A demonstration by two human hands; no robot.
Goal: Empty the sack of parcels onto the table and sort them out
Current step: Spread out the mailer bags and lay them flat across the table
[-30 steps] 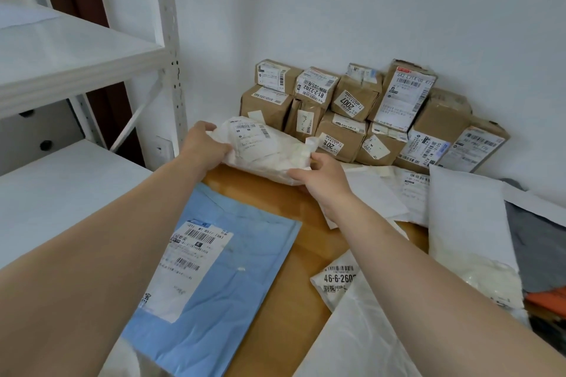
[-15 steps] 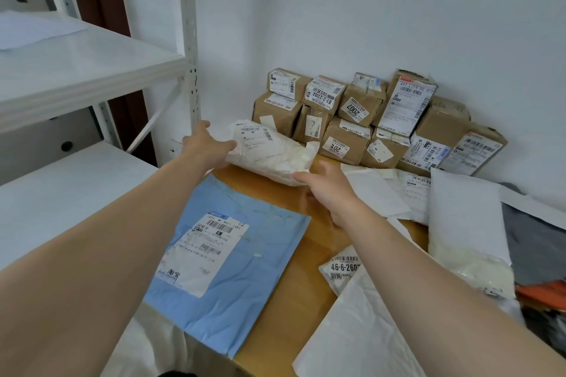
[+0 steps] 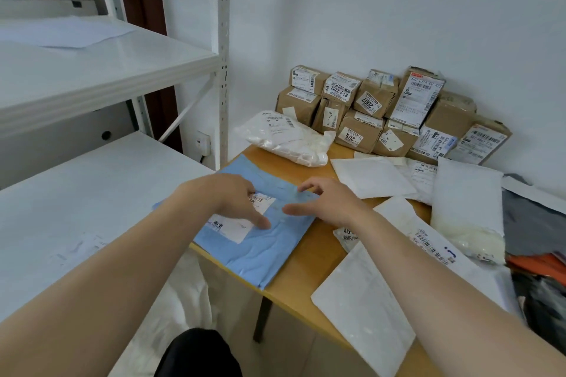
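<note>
Both hands are off the white bag [image 3: 288, 141] now; it lies at the table's [image 3: 312, 254] far-left corner, by the boxes [image 3: 367, 119]. L hand [image 3: 226, 202] & R hand [image 3: 324, 202], fingers loose & spread, gripping nothing, are down on the blue envelope [image 3: 260, 248] at the near-left corner.

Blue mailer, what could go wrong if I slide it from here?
The blue mailer overhangs the table at its left edge, so a push from your left hand could tip it to the floor. The white bubble parcel sits at the far corner, seemingly partly past the edge; a nudge might knock it off.
</note>
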